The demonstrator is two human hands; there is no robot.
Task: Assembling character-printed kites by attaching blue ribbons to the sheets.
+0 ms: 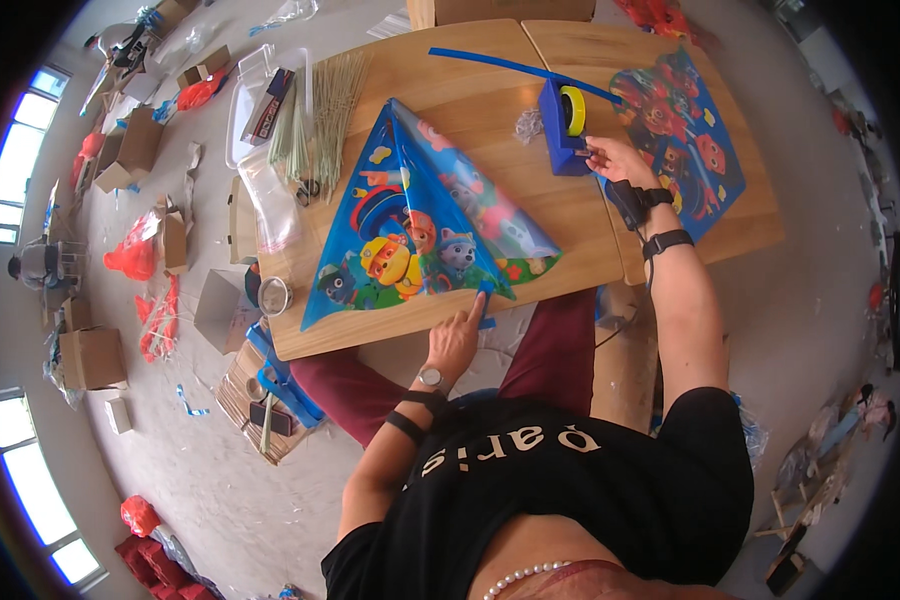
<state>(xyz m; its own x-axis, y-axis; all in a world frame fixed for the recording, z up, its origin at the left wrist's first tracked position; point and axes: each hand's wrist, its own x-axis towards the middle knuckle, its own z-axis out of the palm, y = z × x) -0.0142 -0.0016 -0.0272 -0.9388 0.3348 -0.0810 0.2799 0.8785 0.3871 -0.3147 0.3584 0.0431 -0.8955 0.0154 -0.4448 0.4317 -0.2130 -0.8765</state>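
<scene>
A blue triangular kite (pixel 365 225) with cartoon characters lies on the table, its pink and light-blue patterned part (pixel 470 180) folded to the right. My left hand (pixel 454 342) reaches its lower edge with the index finger stretched out, pressing near a small blue strip (pixel 485 289). The other left fingers curl under. My right hand (pixel 622 163) is at the front end of a blue tape dispenser (pixel 560 135) holding a yellow roll (pixel 572 110). Thumb and fingertips pinch together there; what lies between them is too small to make out.
A second printed kite sheet (pixel 705 150) lies at the right. Thin pale sticks (pixel 325 100), scissors (pixel 308 188) and a clear tray (pixel 250 110) are at the far left. A blue strip (pixel 500 60) crosses the back. A round container (pixel 275 294) stands at the left edge.
</scene>
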